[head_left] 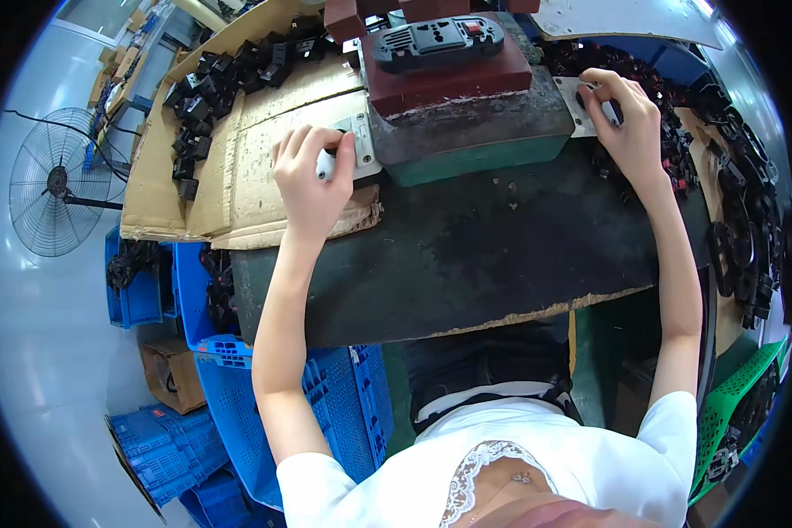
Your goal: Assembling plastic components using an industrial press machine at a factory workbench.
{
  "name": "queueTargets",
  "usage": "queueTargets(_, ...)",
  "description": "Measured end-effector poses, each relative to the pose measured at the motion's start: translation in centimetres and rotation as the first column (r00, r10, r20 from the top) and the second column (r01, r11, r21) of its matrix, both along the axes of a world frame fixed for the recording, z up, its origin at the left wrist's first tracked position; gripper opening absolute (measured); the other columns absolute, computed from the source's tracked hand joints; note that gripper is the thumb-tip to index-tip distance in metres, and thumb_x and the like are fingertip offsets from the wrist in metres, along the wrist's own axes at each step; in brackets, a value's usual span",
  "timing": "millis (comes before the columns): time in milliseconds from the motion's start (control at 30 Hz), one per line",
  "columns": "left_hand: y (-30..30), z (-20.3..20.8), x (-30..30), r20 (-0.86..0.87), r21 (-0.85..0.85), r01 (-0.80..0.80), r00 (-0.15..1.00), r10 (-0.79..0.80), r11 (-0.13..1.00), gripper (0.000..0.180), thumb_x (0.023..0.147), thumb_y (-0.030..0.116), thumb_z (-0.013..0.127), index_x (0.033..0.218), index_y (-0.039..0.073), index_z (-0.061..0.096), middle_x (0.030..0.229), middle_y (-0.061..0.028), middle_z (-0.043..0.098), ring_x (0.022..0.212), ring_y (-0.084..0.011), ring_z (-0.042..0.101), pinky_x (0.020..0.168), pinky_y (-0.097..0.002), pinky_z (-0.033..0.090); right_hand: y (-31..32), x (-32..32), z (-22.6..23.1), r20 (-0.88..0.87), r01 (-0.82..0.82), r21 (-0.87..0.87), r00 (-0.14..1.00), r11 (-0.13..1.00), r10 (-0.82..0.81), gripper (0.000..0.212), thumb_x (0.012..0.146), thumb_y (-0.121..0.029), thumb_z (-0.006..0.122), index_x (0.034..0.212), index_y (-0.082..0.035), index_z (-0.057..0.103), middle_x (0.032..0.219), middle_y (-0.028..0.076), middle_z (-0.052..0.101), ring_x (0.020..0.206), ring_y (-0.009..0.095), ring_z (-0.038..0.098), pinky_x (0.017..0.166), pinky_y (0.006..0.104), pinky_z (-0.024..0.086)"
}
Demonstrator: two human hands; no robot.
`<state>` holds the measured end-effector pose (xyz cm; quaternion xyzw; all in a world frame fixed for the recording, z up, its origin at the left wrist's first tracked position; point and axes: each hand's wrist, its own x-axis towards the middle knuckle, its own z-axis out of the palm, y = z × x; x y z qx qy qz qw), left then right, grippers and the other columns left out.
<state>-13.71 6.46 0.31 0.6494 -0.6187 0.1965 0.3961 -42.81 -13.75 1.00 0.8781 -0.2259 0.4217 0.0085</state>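
Observation:
In front of me, a black plastic housing point(438, 41) with slots and a small red part lies on a dark red block point(453, 88) on a machine base point(475, 158). My left hand point(312, 172) is at the metal plate point(363, 141) left of the base, its fingers curled and closed round a small whitish piece point(325, 165) that I cannot make out. To the right of the base, my right hand point(629, 123) is at a second metal plate point(574, 106). Its thumb and forefinger bend together over the plate. A dark round part shows beside the thumb; the fingers hide the rest.
Many small black parts point(198, 110) lie along the cardboard point(273, 158) at left. More black and red parts point(678, 150) are heaped at right, near several black housings point(748, 229). Blue crates point(167, 440), a green basket point(722, 405) and a fan point(59, 180) stand around the bench.

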Motion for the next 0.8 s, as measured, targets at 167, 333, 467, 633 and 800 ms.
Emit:
queueTargets(167,-0.3,-0.4,-0.9,0.016,0.036,0.016,1.000,-0.017,0.999,0.011,0.071,0.003,0.067,0.072,0.005,0.056,0.077,-0.0079,0.053,0.077,-0.0258,0.051,0.068,-0.0355,0.039,-0.3,-0.1,0.0,0.112,-0.123,0.111,0.988,0.986,0.110,0.015,0.079,-0.003,0.065,0.093,-0.003,0.061,0.070,0.005,0.051,0.062,0.014,0.051,0.063,0.0259,0.041)
queueTargets(333,-0.1,-0.7,-0.2,-0.047,0.026,0.090,0.995,-0.089,0.996,0.016,0.072,0.004,0.067,0.085,0.004,0.058,0.090,-0.0095,0.053,0.086,-0.0269,0.050,0.074,-0.0351,0.040,-0.1,-0.7,-0.5,0.119,-0.044,0.344,0.993,0.938,0.003,0.013,0.079,-0.005,0.067,0.089,-0.002,0.060,0.068,0.001,0.041,0.057,0.009,0.038,0.054,0.0234,0.032)
queueTargets(467,-0.8,-0.2,0.3,-0.292,-0.027,0.045,0.955,-0.051,0.999,0.032,0.079,0.014,0.067,0.107,0.003,0.056,0.112,-0.0131,0.051,0.104,-0.0267,0.049,0.090,-0.0359,0.040,-0.3,-0.9,0.0,0.101,-0.051,0.348,0.995,0.936,0.016,0.012,0.078,-0.007,0.069,0.086,-0.002,0.061,0.066,-0.002,0.038,0.055,0.005,0.034,0.049,0.0217,0.026)
queueTargets(633,-4.2,2.2,1.9,-0.315,0.294,0.246,0.937,-0.150,0.924,0.075,0.076,0.037,0.071,0.132,-0.002,0.041,0.146,-0.0193,0.025,0.135,-0.0306,0.027,0.108,-0.0390,0.023,-2.2,-3.1,1.0,0.191,0.056,0.292,0.975,0.955,-0.115,0.009,0.077,-0.008,0.070,0.078,-0.002,0.063,0.064,0.000,0.047,0.053,0.007,0.043,0.048,0.0231,0.034)
queueTargets(800,-8.2,4.1,3.2,-0.474,0.369,0.514,0.821,-0.319,0.774,0.066,0.075,0.026,0.073,0.131,0.003,0.045,0.140,-0.0134,0.038,0.132,-0.0230,0.032,0.108,-0.0345,0.023,-7.3,-6.8,-0.7,0.368,0.196,0.242,0.888,0.950,-0.277,0.013,0.081,-0.011,0.068,0.081,0.002,0.063,0.070,0.002,0.057,0.059,0.005,0.049,0.055,0.0195,0.040)
